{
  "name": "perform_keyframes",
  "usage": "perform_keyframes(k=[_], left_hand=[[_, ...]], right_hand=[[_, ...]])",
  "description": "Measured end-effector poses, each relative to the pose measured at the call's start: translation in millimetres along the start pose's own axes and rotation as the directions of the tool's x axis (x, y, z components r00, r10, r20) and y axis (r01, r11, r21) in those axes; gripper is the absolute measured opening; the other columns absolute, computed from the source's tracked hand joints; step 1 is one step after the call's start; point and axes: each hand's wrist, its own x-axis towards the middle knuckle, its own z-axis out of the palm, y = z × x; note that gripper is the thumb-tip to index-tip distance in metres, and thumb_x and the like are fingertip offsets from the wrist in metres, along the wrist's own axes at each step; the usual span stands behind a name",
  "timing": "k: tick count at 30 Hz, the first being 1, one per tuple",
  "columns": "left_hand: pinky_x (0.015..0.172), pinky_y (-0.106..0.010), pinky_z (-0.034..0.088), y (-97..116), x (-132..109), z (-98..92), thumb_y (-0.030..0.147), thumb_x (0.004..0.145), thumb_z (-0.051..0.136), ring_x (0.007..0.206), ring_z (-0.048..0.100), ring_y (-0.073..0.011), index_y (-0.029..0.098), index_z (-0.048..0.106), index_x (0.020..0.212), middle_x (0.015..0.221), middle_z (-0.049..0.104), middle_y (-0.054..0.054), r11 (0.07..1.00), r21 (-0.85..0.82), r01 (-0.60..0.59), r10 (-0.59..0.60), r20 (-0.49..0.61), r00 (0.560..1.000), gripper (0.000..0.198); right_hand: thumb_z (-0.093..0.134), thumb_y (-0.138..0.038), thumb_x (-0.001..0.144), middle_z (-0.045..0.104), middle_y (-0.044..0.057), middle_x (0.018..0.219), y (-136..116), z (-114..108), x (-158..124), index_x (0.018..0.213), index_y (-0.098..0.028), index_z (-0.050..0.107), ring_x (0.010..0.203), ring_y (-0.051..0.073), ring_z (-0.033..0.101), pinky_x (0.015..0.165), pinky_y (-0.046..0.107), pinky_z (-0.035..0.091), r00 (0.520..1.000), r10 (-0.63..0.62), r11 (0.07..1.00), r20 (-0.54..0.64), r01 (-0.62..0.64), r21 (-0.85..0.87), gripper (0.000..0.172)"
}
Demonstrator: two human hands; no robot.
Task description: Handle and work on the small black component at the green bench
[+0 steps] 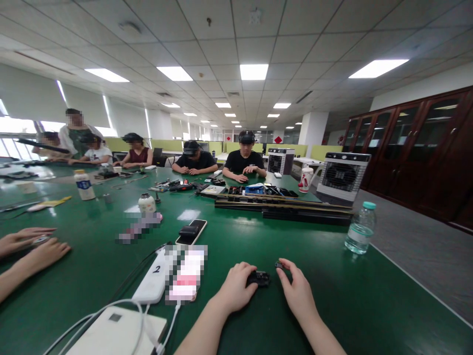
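My left hand point(236, 287) is closed around one end of a small black plastic device point(263, 279), low over the green table. Fine parts show on the device's exposed end, but its kind cannot be made out. To its right, my right hand point(298, 291) pinches a small dark piece point(278, 265) between thumb and fingertips. A short gap separates this piece from the device.
Left of my hands lie a phone point(186, 273) on a cable, a white power bank point(151, 278) marked 2 and a white box point(114, 330). A water bottle point(360, 229) stands at right. Black rails point(306, 215) lie ahead. A co-worker's hands point(37, 251) are at far left.
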Motion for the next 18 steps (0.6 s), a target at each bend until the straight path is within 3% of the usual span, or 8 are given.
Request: perform_keyframes(k=[10,18], left_hand=[[0.098,-0.035,0.036,-1.8,0.3,0.0,0.026,0.08,0.05,0.109,0.048,-0.0235,0.02,0.053,0.123,0.118,0.056,-0.007,1.0,0.009,-0.009,0.008,0.008,1.0,0.044],[0.097,-0.034,0.036,-4.7,1.6,3.4,0.026,0.079,0.051,0.109,0.048,-0.0231,0.019,0.054,0.121,0.116,0.056,-0.007,1.0,0.02,-0.017,0.017,0.0,1.0,0.043]], right_hand=[[0.044,-0.043,0.082,0.066,0.013,0.109,-0.3,-8.8,3.1,0.107,-0.018,0.058,0.103,0.027,0.059,0.092,0.044,0.045,0.991,-0.011,1.0,-0.13,0.01,-0.008,0.038],[0.046,-0.039,0.082,0.068,0.009,0.105,-3.3,-6.6,0.6,0.099,-0.02,0.063,0.103,0.025,0.059,0.093,0.043,0.045,0.998,-0.052,0.998,-0.019,0.051,-0.048,0.03]])
